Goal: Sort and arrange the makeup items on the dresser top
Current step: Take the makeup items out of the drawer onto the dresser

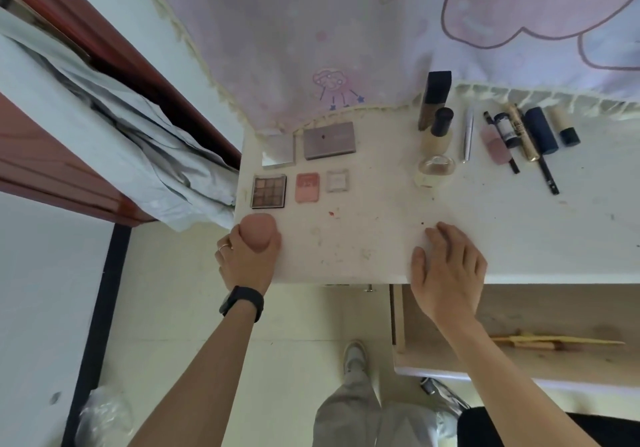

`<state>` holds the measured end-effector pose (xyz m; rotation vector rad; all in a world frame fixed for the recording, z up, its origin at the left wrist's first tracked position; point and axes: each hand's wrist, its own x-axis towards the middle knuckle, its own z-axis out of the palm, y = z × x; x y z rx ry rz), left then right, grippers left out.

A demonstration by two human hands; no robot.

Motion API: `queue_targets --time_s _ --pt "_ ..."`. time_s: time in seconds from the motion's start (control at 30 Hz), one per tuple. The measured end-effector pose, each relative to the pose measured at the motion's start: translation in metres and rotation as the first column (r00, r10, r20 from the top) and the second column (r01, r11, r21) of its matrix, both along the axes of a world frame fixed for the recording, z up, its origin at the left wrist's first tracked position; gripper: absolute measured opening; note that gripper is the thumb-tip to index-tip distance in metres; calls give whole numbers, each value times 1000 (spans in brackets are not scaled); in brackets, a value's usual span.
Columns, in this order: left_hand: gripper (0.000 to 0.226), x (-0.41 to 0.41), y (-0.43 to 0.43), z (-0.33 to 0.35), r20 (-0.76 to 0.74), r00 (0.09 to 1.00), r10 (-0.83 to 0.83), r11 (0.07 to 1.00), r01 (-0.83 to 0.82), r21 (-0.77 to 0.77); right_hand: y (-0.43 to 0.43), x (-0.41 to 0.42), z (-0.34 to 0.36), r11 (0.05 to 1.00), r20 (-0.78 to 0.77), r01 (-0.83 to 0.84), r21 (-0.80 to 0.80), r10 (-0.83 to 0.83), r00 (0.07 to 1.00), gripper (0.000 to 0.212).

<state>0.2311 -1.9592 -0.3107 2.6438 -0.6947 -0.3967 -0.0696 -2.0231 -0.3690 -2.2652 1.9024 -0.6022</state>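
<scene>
My left hand [247, 259] grips a peach makeup sponge [259, 230] at the dresser top's [363, 232] front left corner. My right hand [446, 270] rests flat on the front edge, fingers spread, holding nothing. Behind the sponge lie an eyeshadow palette [269, 191], a pink blush compact [307, 187] and a small clear compact [337, 180]. Further back are a mirror [278, 152] and a grey palette [329, 140]. Bottles [437, 131] stand mid-right, with a glass jar [435, 166] in front. Pencils, mascara and tubes [530, 135] lie in a row at the right.
A pink printed curtain [311, 31] hangs behind the dresser. Grey bedding [138, 142] and a red-brown frame [69, 169] sit to the left. Below right, an open drawer [519, 336] holds a comb-like item. My leg and shoe [355, 360] are on the floor.
</scene>
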Motion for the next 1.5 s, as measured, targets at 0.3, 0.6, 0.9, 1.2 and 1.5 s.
queue_targets --time_s 0.3,0.6,0.9,1.2,1.5 --pt "98 -34 6 1 73 987 -142 988 146 -57 2 -4 24 989 155 -51 136 29 987 38" --pt "28 -242 29 -8 -175 515 -839 544 788 -288 89 -141 31 919 215 137 370 -228 950 17" --pt "42 -360 -29 -91 -561 255 -788 290 957 28 51 -251 15 677 -251 235 698 -77 965 26" --pt "26 -385 -38 -125 -553 338 -762 336 936 108 -12 -263 -22 472 -247 144 870 163 955 43" --pt "25 -363 -36 -118 -619 319 -718 314 942 121 -23 -262 -26 312 -233 157 937 225 946 30"
